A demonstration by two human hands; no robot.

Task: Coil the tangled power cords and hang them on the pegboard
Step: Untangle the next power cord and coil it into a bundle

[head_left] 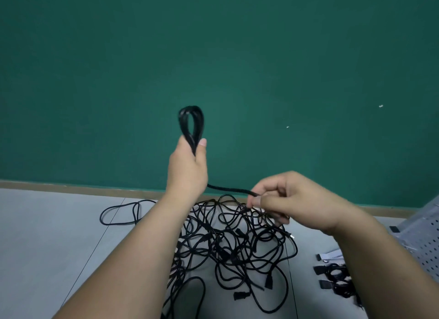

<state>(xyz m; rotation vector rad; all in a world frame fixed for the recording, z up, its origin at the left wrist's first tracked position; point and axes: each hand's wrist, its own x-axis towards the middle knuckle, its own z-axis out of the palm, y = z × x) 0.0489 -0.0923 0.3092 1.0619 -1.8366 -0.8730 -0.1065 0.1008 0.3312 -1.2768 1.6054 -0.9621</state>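
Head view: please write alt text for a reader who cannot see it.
A person's left hand holds up a coiled black cord, while the right hand pinches its loose stretch. A tangled pile of black cords lies on the grey floor before a green wall.

Grey floor (47,235) carries tangled black cords (237,242) (one loop (136,213) apart, left).

Soft, even, rather dim light casts only faint shadows, the coiled cord (191,125) above the left hand (187,167) is motion-blurred, and the baseboard (71,188) left of that hand bows with wide-angle distortion.
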